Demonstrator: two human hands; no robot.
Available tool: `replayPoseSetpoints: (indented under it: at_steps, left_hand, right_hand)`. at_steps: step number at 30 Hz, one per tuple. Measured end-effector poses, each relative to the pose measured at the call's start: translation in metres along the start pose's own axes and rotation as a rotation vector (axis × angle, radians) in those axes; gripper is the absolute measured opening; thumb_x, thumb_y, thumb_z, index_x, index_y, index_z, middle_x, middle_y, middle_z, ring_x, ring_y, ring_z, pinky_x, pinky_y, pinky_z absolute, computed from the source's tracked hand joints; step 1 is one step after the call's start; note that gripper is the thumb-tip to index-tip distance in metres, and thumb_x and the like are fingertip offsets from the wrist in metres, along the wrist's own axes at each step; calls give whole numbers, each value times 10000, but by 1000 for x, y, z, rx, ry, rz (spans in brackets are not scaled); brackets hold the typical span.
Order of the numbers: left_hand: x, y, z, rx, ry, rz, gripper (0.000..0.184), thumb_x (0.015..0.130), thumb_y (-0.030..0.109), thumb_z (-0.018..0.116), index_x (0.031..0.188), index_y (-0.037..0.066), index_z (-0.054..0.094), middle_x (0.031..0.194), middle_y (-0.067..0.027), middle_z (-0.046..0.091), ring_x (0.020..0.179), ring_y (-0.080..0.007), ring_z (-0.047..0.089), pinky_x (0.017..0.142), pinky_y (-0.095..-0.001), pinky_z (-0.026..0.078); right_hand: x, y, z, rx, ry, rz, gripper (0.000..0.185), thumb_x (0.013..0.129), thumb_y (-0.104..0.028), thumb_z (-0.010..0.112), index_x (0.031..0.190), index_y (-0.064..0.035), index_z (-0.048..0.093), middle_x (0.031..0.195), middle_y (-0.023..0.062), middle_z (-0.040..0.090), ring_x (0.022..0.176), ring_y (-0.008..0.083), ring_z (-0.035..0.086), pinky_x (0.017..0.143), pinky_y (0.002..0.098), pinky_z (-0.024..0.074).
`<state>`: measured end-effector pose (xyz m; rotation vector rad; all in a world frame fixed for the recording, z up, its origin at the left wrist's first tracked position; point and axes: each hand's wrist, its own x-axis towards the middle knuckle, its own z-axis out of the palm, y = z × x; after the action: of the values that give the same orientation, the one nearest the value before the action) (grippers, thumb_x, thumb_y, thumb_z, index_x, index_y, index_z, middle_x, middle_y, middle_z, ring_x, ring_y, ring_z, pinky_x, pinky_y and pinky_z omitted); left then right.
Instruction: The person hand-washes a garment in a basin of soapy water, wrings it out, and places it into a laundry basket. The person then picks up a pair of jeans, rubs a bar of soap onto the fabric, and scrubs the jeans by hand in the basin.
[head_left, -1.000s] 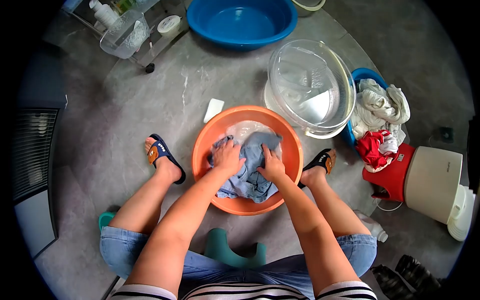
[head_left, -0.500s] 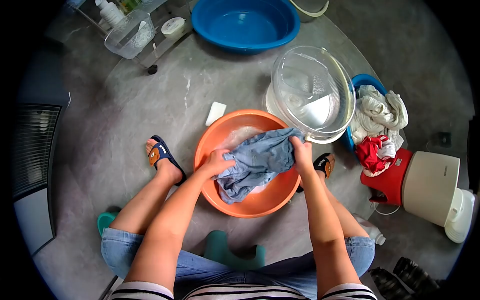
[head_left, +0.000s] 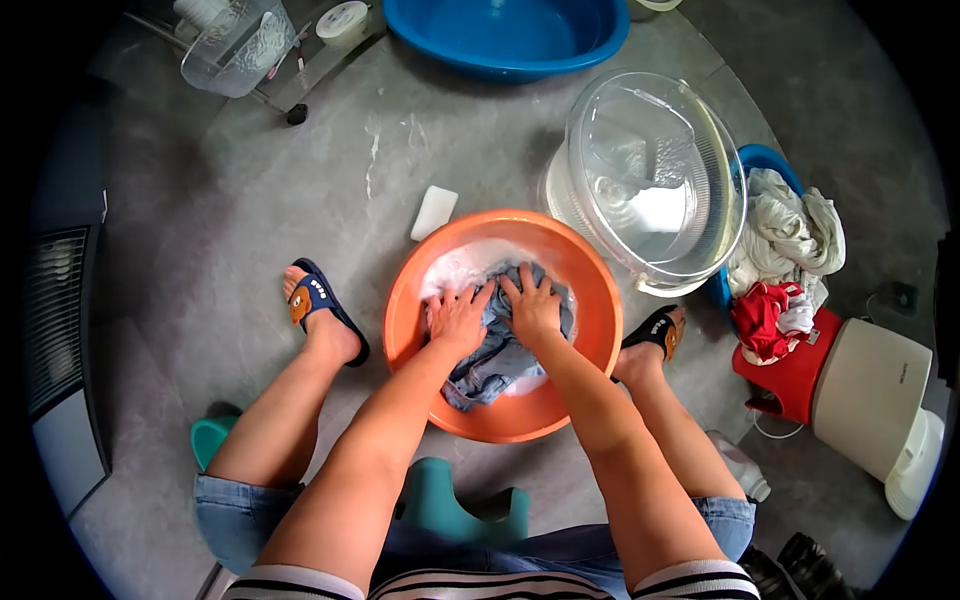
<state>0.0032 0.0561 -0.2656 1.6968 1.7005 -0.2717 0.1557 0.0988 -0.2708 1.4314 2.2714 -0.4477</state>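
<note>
A blue denim garment [head_left: 490,367] lies bunched in soapy water inside the orange basin [head_left: 405,290], which stands on the floor between my feet. My left hand [head_left: 460,318] presses down on the cloth with its fingers spread. Beside it, my right hand [head_left: 533,305] also lies on the denim, fingers apart and pointing away from me. White suds show along the far side of the basin. Part of the garment is hidden under my hands and forearms.
A white bar [head_left: 434,213] lies beyond the basin. To the right stand a clear tub [head_left: 735,200], a blue tub holding white cloth [head_left: 795,225] and red cloth [head_left: 765,320], and a red-and-beige appliance [head_left: 870,390]. A large blue basin [head_left: 510,68] is farther off; a green stool [head_left: 440,500] is below me.
The denim garment, stretched up between both hands before, now lies lower in the basin. My hands have let go of its edges, moved closer together and opened flat on it.
</note>
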Motion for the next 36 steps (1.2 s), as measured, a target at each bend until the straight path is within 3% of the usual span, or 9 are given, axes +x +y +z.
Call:
replayPoseSetpoints:
  at_steps: [9, 18, 20, 22, 25, 28, 30, 32, 36]
  left_hand:
    - [-48, 6, 31, 65, 32, 131, 919, 763, 527, 698, 1526, 308, 236, 1596, -83, 160, 1457, -412, 55, 1134, -631, 68]
    - [-44, 8, 35, 106, -22, 113, 1012, 704, 489, 786, 1528, 331, 221, 1612, -67, 94, 1462, -395, 54, 1129, -630, 86]
    - [-42, -11, 29, -133, 106, 188, 764, 795, 420, 738, 1445, 187, 411, 1459, -127, 410, 1341, -361, 365, 1104, -523, 278]
    - [-19, -42, 37, -569, 50, 173, 627, 846, 373, 707, 1372, 100, 503, 1318, -151, 568, 1221, -344, 518, 1057, -453, 384]
    - [1, -45, 20, -1021, 297, -117, 540, 875, 353, 673, 1282, 30, 525, 1231, -196, 608, 1154, -350, 572, 981, -414, 443]
    - [20, -36, 21, -873, 409, -375, 629, 837, 361, 704, 1331, 55, 463, 1279, -179, 562, 1190, -377, 518, 1008, -434, 414]
    - [8, -20, 17, -450, 605, -75, 595, 834, 329, 689, 1342, 105, 476, 1286, -174, 551, 1185, -398, 507, 1006, -457, 408]
    - [-10, -13, 3, -50, 496, 182, 585, 841, 309, 675, 1359, 129, 469, 1281, -176, 553, 1178, -402, 513, 998, -467, 412]
    - [16, -34, 25, -654, 345, -210, 531, 908, 296, 621, 1398, 168, 465, 1406, -158, 478, 1280, -345, 455, 1031, -436, 398]
  right_hand:
    - [-69, -19, 41, -10, -94, 130, 880, 751, -480, 733, 1496, -318, 293, 1560, 81, 204, 1262, 350, 373, 868, 542, 468]
    - [-62, -7, 29, 97, -156, 63, 793, 745, -359, 743, 1440, -252, 375, 1508, 118, 275, 1231, 404, 445, 881, 542, 496]
    - [-50, 24, -8, 386, -258, -1, 522, 749, -143, 658, 1265, -143, 575, 1257, 140, 570, 1063, 304, 623, 915, 401, 508]
    - [-27, 66, 10, 1194, -121, -43, 467, 737, -141, 689, 1193, -69, 621, 1102, 129, 659, 997, 209, 649, 890, 344, 507]
    - [-4, 61, -24, 1393, -105, 231, 657, 721, -230, 760, 1309, -44, 536, 1216, 157, 622, 1112, 263, 600, 932, 374, 479]
    - [0, 6, -7, 556, 412, 320, 858, 708, -348, 790, 1435, -127, 392, 1420, 190, 458, 1275, 373, 469, 975, 500, 435]
    - [-20, -20, 0, 174, 201, -30, 969, 690, -458, 790, 1483, -220, 287, 1533, 188, 279, 1367, 442, 319, 976, 624, 385]
    - [-11, -10, 7, 223, 155, -130, 830, 729, -382, 774, 1444, -256, 373, 1530, 190, 273, 1371, 442, 310, 988, 629, 381]
    - [6, 15, 18, 633, 352, 87, 684, 759, -270, 759, 1369, -173, 464, 1433, 209, 388, 1275, 436, 422, 966, 516, 449]
